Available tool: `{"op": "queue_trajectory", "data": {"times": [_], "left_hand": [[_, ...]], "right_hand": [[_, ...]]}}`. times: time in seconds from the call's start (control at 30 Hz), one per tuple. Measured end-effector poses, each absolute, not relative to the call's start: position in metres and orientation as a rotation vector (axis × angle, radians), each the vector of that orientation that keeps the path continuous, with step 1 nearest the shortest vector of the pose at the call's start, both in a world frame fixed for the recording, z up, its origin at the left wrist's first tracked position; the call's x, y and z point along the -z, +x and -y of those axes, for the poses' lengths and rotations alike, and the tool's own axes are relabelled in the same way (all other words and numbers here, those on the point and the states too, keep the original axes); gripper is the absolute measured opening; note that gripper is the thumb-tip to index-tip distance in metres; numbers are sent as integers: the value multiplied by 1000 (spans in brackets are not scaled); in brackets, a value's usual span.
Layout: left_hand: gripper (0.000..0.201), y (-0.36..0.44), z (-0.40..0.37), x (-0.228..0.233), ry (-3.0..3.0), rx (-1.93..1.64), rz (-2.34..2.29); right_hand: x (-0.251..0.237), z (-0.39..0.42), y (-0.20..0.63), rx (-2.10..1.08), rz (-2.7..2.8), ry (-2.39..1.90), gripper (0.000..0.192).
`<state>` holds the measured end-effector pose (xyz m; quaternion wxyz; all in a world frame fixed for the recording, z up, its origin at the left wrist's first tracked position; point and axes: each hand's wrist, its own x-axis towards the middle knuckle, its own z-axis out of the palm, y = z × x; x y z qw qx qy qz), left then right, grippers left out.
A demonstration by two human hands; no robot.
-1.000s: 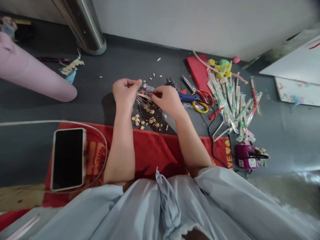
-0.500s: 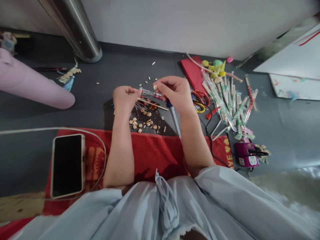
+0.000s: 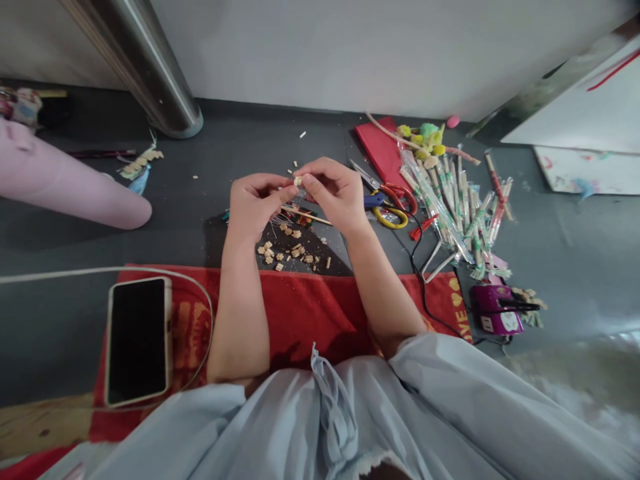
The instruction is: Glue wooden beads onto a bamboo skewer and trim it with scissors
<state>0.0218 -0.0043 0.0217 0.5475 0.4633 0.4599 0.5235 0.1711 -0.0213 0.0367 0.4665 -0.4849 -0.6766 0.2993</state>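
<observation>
My right hand pinches a small pale wood-coloured piece between thumb and fingertips. My left hand is closed in a pinch right beside it, its fingertips meeting those of the right hand at the piece. Whatever the left fingers hold is too small to make out. Under the hands lies a thin wooden stick, with fine threads near it. Closer to me, several loose pale pieces, some of them flower-shaped, are scattered on the dark tabletop among crumbs.
Scissors with red and yellow handles lie right of my hands. Beyond are wrapped sticks and a red packet. A purple device sits right; a phone rests on the red cloth. A pink bottle stands left.
My hands have come together: the right hand has moved left with the pale piece, up to the left fingertips. The scissors' blades now show beside the right hand.
</observation>
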Motion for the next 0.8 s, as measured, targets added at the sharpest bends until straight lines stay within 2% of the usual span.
{"op": "queue_trajectory", "data": {"times": [0.33,0.6,0.8], "left_hand": [[14,21,8,-27,1056,-1260,-1017],[13,19,7,-25,1070,-1252,-1119],[16,18,3,-17,1106,-1303,-976]], "right_hand": [[-36,23,175,-620,1725,-1162,33],[-34,22,175,-698,1711,-1102,31],[-31,18,178,-708,1691,-1004,29]]}}
